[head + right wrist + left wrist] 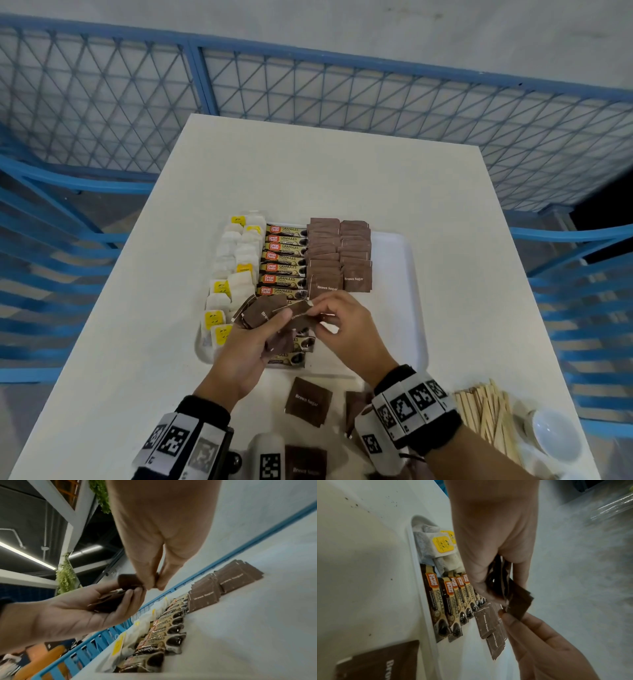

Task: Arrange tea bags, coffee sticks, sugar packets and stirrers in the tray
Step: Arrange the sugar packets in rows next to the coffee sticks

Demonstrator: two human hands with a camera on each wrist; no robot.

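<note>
A white tray (407, 291) holds a column of tea bags (236, 263) on the left, coffee sticks (284, 263) in the middle and brown sugar packets (339, 253) to their right. Over the tray's near end, my left hand (274, 329) grips a loose stack of sugar packets (263, 313). My right hand (313, 306) pinches the end of one packet (518, 605) from that stack. In the right wrist view the pinched packet (128, 581) sits between thumb and forefinger. Wooden stirrers (486, 411) lie in a heap on the table at the near right.
Loose sugar packets (308, 401) lie on the white table (342, 171) between tray and body. A white cup (551, 435) stands beside the stirrers. A blue mesh fence (308, 89) surrounds the table. The tray's right part (394, 260) is bare.
</note>
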